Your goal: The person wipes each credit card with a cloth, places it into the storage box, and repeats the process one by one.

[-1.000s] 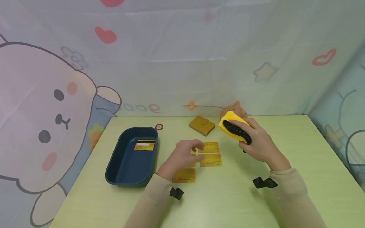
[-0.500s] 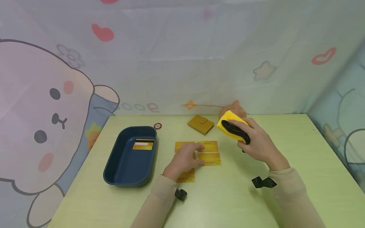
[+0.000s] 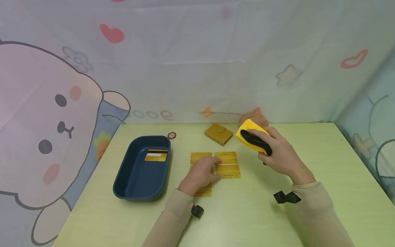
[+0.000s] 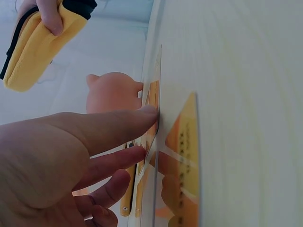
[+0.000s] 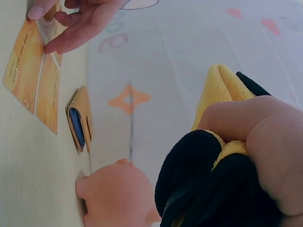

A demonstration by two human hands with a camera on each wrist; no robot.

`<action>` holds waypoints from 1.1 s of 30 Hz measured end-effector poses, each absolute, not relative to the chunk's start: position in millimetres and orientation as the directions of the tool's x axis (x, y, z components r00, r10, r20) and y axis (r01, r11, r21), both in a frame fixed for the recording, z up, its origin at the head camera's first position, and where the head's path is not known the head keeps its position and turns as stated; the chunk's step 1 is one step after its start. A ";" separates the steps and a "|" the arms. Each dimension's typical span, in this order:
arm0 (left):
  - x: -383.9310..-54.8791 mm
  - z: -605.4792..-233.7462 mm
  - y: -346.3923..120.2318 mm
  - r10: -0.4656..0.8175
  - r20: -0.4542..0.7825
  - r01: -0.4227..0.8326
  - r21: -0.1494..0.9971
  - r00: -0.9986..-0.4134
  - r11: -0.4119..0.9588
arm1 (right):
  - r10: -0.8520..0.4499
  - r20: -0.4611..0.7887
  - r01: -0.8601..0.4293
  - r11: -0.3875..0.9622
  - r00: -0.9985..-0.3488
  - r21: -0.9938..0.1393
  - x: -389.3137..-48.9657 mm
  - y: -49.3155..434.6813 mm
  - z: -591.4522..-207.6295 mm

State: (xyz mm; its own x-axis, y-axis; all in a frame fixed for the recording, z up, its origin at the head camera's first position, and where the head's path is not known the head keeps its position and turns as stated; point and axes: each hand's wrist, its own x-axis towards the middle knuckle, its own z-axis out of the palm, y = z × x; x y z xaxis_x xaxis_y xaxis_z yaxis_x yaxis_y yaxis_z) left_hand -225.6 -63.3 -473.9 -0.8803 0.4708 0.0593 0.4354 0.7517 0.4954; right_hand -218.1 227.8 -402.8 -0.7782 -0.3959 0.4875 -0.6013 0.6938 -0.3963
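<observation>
My left hand (image 3: 200,173) is low over several yellow bank cards laid out in rows. Its thumb and index fingertips sit at opposite long edges of the front right card (image 3: 229,172), which lies flat; the other fingers are curled. The back right card (image 3: 227,157) lies just behind. Under the hand, the left-hand cards are partly covered, with the front left card (image 3: 203,191) showing below the wrist. My right hand (image 3: 280,154) grips a soft yellow plush thing with black trim (image 3: 249,134), raised above the table.
To the left stands a dark blue tray (image 3: 118,187) with one card (image 3: 156,155) in it. A red-rimmed poker chip (image 3: 171,136) lies near its corner. Behind the cards is a mustard wallet (image 3: 218,134). A pink piggy bank (image 5: 118,196) stands at the back, against the printed backdrop.
My left hand has shifted slightly right and down, bringing its thumb and index fingertips to the front right card. My right hand stays in place with the yellow plush thing.
</observation>
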 end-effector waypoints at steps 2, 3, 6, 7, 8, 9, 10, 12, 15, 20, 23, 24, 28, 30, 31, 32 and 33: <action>-225.1 -473.1 -61.8 0.474 0.057 0.441 0.477 -0.878 0.760 | -0.397 0.486 -0.601 0.694 -0.779 -0.397 -217.9 228.0 -403.0; -224.9 -472.5 -60.8 0.477 0.056 0.446 0.465 -0.877 0.765 | -0.396 0.485 -0.600 0.694 -0.780 -0.398 -217.8 228.2 -403.1; -224.0 -470.0 -58.0 0.487 0.043 0.460 0.410 -0.872 0.787 | -0.394 0.480 -0.595 0.697 -0.784 -0.399 -217.9 228.3 -403.0; -223.5 -469.3 -57.0 0.490 0.038 0.464 0.391 -0.871 0.795 | -0.394 0.477 -0.593 0.698 -0.786 -0.400 -217.6 228.4 -402.9; -222.9 -468.6 -56.1 0.490 0.035 0.467 0.373 -0.871 0.802 | -0.393 0.475 -0.591 0.700 -0.787 -0.401 -217.4 228.5 -403.0; -222.3 -467.8 -55.2 0.489 0.030 0.465 0.362 -0.872 0.808 | -0.392 0.472 -0.589 0.701 -0.789 -0.402 -217.4 228.5 -403.0; -221.7 -467.3 -54.5 0.487 0.024 0.464 0.352 -0.873 0.813 | -0.392 0.471 -0.587 0.703 -0.791 -0.402 -217.2 228.5 -403.1; -220.6 -466.9 -53.6 0.484 0.019 0.460 0.341 -0.875 0.819 | -0.391 0.468 -0.585 0.704 -0.793 -0.402 -217.2 228.4 -403.2; -220.0 -466.5 -52.9 0.480 0.013 0.454 0.350 -0.877 0.820 | -0.392 0.469 -0.586 0.705 -0.792 -0.400 -217.5 228.1 -403.2; -221.3 -467.1 -52.3 0.472 -0.007 0.434 0.382 -0.881 0.816 | -0.399 0.475 -0.594 0.701 -0.785 -0.393 -218.2 228.0 -403.3; -222.0 -467.3 -52.0 0.466 -0.013 0.426 0.385 -0.885 0.819 | -0.401 0.479 -0.598 0.701 -0.781 -0.389 -218.9 228.1 -403.7; -222.2 -467.4 -51.9 0.464 -0.014 0.423 0.385 -0.886 0.820 | -0.400 0.478 -0.597 0.702 -0.782 -0.388 -219.0 228.1 -403.8; -221.5 -466.8 -51.5 0.455 -0.008 0.419 0.376 -0.890 0.827 | -0.397 0.473 -0.590 0.707 -0.787 -0.390 -218.8 228.3 -403.9; -221.2 -467.1 -51.4 0.459 -0.003 0.424 0.378 -0.888 0.823 | -0.396 0.470 -0.588 0.709 -0.789 -0.390 -218.6 228.3 -403.8; -221.2 -467.3 -51.4 0.465 0.003 0.431 0.377 -0.886 0.820 | -0.396 0.469 -0.588 0.709 -0.789 -0.390 -218.4 228.2 -403.8; -221.2 -467.8 -51.4 0.472 0.008 0.440 0.380 -0.881 0.814 | -0.397 0.468 -0.588 0.708 -0.789 -0.391 -218.3 228.1 -403.8; -221.3 -468.5 -51.4 0.479 0.012 0.446 0.389 -0.877 0.806 | -0.397 0.468 -0.588 0.708 -0.790 -0.391 -218.2 228.1 -403.7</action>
State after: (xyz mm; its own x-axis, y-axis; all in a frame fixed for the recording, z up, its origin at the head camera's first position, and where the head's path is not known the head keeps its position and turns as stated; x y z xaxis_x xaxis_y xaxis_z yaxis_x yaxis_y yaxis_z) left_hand -221.3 -51.4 -468.5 -0.8775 0.4794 0.0125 0.4459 0.8059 0.3894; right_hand -218.2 228.1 -403.7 -0.7896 -0.3973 0.4676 -0.5879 0.7082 -0.3910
